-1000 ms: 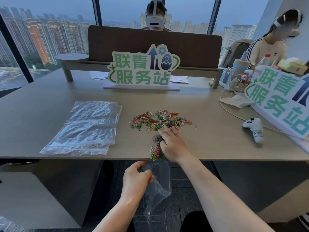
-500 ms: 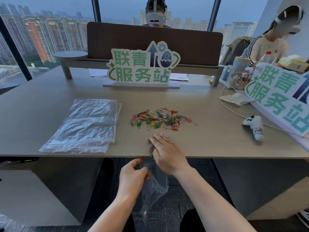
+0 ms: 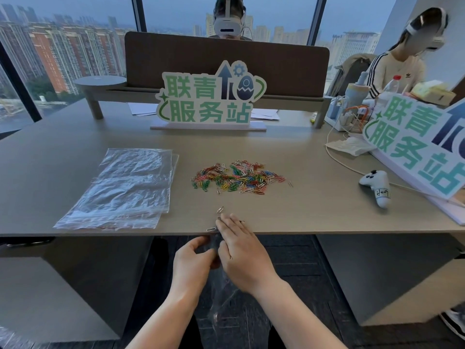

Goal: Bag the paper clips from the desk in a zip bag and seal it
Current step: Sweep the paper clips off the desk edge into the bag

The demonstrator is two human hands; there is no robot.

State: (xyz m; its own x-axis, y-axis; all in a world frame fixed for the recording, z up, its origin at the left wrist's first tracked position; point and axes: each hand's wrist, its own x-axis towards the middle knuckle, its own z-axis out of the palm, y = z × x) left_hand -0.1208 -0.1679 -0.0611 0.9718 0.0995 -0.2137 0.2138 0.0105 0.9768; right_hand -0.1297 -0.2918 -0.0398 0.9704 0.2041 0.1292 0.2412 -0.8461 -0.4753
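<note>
A pile of coloured paper clips (image 3: 239,178) lies in the middle of the desk (image 3: 314,210). A few stray clips (image 3: 220,210) lie near the front edge. My left hand (image 3: 192,265) grips the mouth of a clear zip bag (image 3: 221,301) just below the desk edge; the bag hangs down between my forearms. My right hand (image 3: 239,250) lies flat over the desk's front edge with straight fingers, its palm above the bag's mouth. Any clips under that hand are hidden.
A stack of spare clear zip bags (image 3: 125,187) lies on the desk's left. A white controller (image 3: 376,186) with a cable sits at the right, next to a green-lettered sign (image 3: 422,144). Another sign (image 3: 211,96) stands at the back. Two people with headsets sit beyond.
My right hand has slid toward me from the pile to the desk's front edge, dragging a bunch of clips off it toward the bag. The left hand has risen slightly.
</note>
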